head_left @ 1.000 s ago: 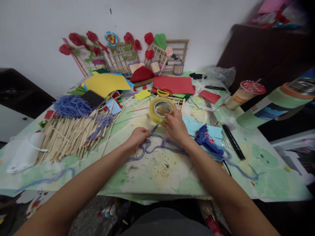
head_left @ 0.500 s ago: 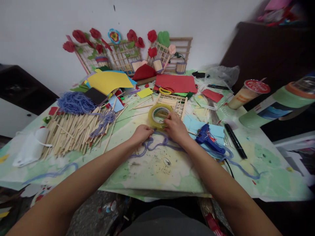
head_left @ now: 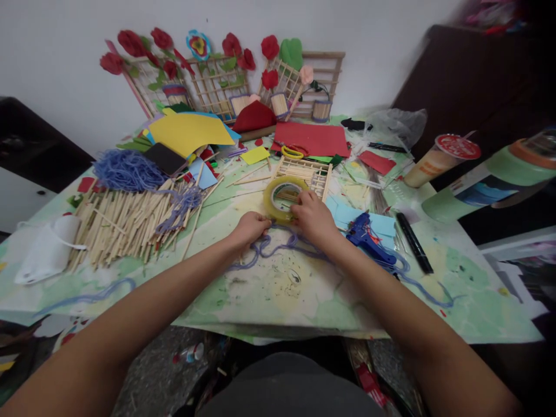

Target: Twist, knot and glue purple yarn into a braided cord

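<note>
A roll of clear yellowish tape [head_left: 273,201] is tilted up at the middle of the table, gripped at its right side by my right hand [head_left: 313,215]. My left hand [head_left: 252,227] is closed in a pinch just left of the roll's lower edge, beside the blue-purple yarn [head_left: 280,249]; what lies between its fingertips is too small to make out. The yarn runs in loose curls under both hands and beneath my right forearm. Behind the roll lies a small lattice of wooden sticks [head_left: 324,178].
Left are a stick pile [head_left: 117,231], a yarn heap [head_left: 125,171] and a white glue gun or holder [head_left: 50,249]. Right are a blue glue gun [head_left: 369,238], a black marker [head_left: 414,243], a drink cup [head_left: 438,162] and a bottle [head_left: 482,185]. Paper flowers [head_left: 200,45] stand behind.
The camera view has shifted slightly. My right hand has turned a little on the tape roll, its fingers now more curled; my left hand stays pinched beside it.
</note>
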`<state>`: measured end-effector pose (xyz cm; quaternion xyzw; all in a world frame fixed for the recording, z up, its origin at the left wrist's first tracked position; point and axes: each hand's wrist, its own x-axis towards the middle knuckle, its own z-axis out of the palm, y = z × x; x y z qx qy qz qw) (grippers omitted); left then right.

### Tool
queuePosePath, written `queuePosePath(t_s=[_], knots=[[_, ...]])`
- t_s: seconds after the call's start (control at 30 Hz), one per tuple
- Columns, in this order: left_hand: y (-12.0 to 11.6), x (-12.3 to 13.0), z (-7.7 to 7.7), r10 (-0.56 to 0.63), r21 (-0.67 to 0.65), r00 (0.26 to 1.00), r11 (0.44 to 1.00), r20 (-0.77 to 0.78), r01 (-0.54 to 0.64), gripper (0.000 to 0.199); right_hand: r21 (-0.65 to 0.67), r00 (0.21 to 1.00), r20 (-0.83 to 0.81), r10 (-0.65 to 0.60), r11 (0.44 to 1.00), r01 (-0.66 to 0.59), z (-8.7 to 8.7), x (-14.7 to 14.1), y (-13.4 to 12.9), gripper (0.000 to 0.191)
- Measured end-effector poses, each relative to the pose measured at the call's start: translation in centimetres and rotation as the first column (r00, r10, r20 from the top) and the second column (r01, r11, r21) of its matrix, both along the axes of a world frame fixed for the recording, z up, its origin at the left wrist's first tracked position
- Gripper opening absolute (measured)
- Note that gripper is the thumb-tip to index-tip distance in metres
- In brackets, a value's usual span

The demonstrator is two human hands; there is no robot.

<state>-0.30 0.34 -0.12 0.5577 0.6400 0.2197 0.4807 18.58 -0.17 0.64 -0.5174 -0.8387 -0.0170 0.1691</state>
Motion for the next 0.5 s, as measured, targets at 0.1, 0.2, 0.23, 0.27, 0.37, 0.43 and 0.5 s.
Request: queuePosePath(t_s=[0.1, 0.2, 0.23, 0.27, 0.37, 0.43, 0.5], knots=[[0.1, 0.2, -0.1, 0.003, 0.01, 1.0, 1.0, -0.009, -0.003, 0.032, -0.01, 1.0, 0.023, 0.015, 1.0, -0.015, 0.2, -0.2, 0.5, 0.015], [0.2, 0.4, -0.1, 0.012, 0.028, 1.0, 1.0, -0.019, -0.011, 0.031, -0.017, 1.0, -0.011, 0.004, 1.0, -0.004, -0.2, -0.2, 0.8, 0.017], [0.2, 0.5, -0.2, 0.012, 0.031, 1.0, 0.999, -0.021, -0.011, 0.03, -0.007, 1.0, -0.026, 0.006, 1.0, -0.006, -0.5, -0.1, 0.8, 0.02], [0.2, 0.5, -0.2, 0.011, 0.031, 1.0, 0.999, -0.024, -0.01, 0.03, 0.009, 0.999, -0.043, 0.01, 1.0, -0.009, -0.7, 0.2, 0.8, 0.028], [0.3, 0.4, -0.4, -0.003, 0.027, 0.999, 1.0, -0.034, 0.004, 0.029, 0.057, 0.992, -0.099, -0.079, 0.995, 0.085, -1.3, 1.5, 0.2, 0.059], [0.3, 0.3, -0.5, -0.015, 0.023, 0.999, 1.0, -0.039, 0.016, 0.029, 0.007, 0.974, -0.069, -0.216, 0.976, 0.217, -1.3, 2.6, -0.2, 0.054], [0.4, 0.3, -0.7, -0.026, 0.016, 0.999, 1.0, -0.043, 0.026, 0.029, -0.11, 0.95, 0.068, -0.306, 0.944, 0.312, -1.1, 3.4, -0.6, 0.036]])
